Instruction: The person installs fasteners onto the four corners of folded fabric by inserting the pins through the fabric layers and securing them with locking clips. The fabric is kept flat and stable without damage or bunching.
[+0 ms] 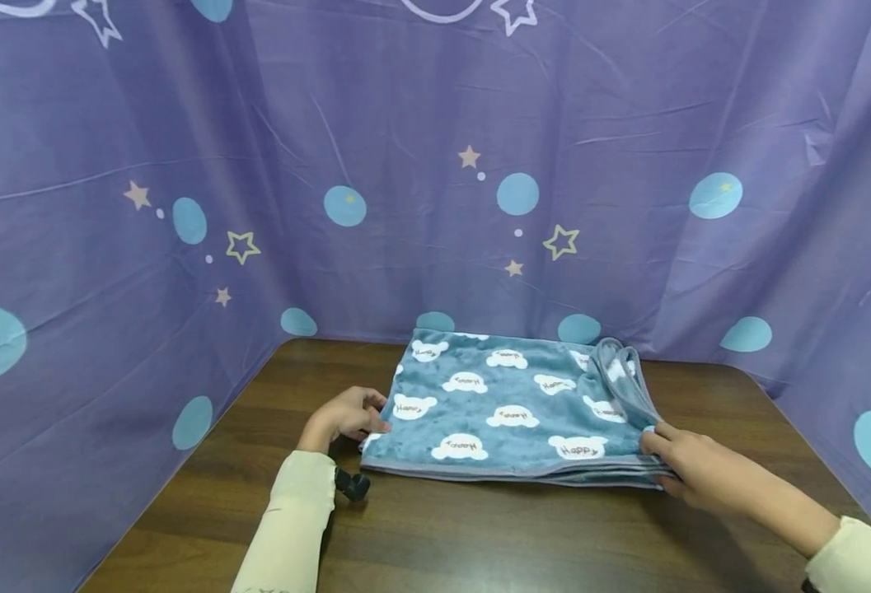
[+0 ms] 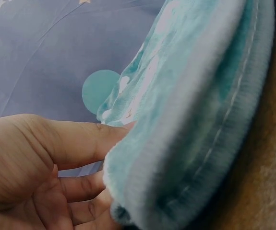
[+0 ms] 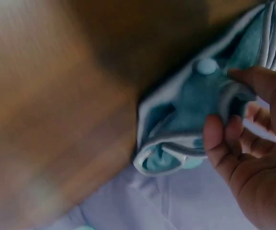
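Observation:
A teal blanket [image 1: 511,412] with grey edging and white bear-head shapes marked "Happy" lies folded in layers on the wooden table. At its left edge, my left hand [image 1: 353,414] pinches the folded side. The left wrist view has the thumb on top of the blanket [image 2: 150,124] and the other fingers curled at its side. My right hand [image 1: 709,469] grips the right edge near the front corner. Behind that hand, the blanket's right side bunches into loose loops. Seen from the right wrist, the fingertips [image 3: 213,132] hold a bit of grey-edged cloth.
The brown wooden table [image 1: 479,535] carries the blanket near its back edge. A purple curtain [image 1: 420,165] with stars and blue circles hangs behind the table and along both sides. A black band with a small device [image 1: 352,484] is on the left wrist.

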